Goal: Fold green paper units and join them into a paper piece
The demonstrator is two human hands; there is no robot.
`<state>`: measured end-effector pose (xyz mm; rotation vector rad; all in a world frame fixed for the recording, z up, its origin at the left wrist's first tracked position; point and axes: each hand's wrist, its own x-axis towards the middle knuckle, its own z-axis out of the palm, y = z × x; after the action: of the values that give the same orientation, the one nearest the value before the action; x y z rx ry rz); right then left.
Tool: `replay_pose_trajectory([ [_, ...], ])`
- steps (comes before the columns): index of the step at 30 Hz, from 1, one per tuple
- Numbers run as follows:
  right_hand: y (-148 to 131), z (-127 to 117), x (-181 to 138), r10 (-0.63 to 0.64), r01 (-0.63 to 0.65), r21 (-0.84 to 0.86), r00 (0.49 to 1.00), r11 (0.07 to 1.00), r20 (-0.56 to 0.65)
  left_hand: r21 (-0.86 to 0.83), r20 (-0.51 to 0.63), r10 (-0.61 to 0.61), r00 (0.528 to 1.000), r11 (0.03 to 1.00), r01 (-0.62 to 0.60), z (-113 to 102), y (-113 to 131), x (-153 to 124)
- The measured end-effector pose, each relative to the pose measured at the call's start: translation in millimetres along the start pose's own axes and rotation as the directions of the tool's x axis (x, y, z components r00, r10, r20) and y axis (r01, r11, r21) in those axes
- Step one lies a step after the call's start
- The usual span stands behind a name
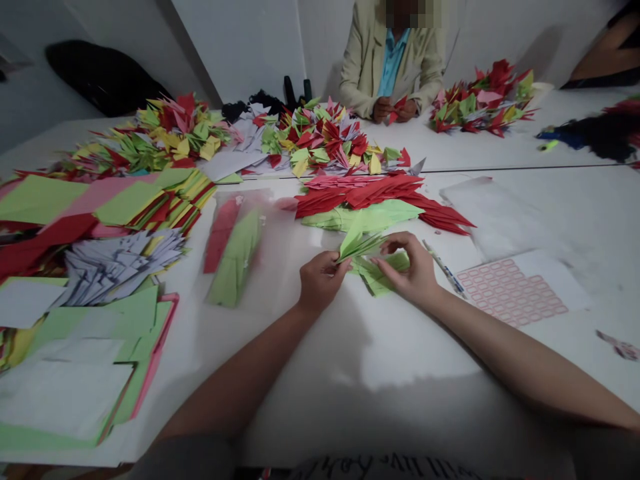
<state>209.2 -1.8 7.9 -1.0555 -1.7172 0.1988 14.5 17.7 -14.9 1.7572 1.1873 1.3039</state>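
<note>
- Left hand (320,280) and right hand (404,267): fingers narrow, pinching a folded green paper piece (361,244) above the white table (310,373)
- Loose green folds (377,277) sit under right hand
- Done: folded red pile (360,190) ahead
- Left: flat coloured paper stacks (45,200) at far left
- Around: pen (443,267) just beside right hand, clear of the work; pink label sheet (510,290) further right

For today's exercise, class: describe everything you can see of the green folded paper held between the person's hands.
The green folded paper is a light green, matte, thin-looking stack of flaps ending in sharp points, fanned slightly and tilted up above the table. The left hand grips its near end, with the right hand just beside it.
</note>
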Motion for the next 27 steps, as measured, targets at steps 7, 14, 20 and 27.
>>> replay_pose_trajectory([
  [7,7.4,0.3,-9.8,-0.318,0.326,-0.051,0.939,0.944,0.131,-0.267,0.171,-0.26,0.95,0.916,0.299,2.7,1.3,1.1],
  [14,7.5,-3.0,-9.6,-0.476,0.552,-0.111,0.79,0.826,0.387,-0.432,0.283,-0.305,0.909,0.806,0.405,1.0,1.5,9.8],
  [20,-8.8,1.3,-3.9,-0.104,0.101,0.037,0.989,0.994,0.107,-0.418,0.247,-0.321,0.914,0.816,0.399,0.2,4.0,8.5],
  [27,-8.9,6.7,0.5,0.328,-0.349,0.218,0.936,0.911,0.128,-0.424,0.252,-0.24,0.937,0.843,0.33,3.1,5.4,5.8],
])
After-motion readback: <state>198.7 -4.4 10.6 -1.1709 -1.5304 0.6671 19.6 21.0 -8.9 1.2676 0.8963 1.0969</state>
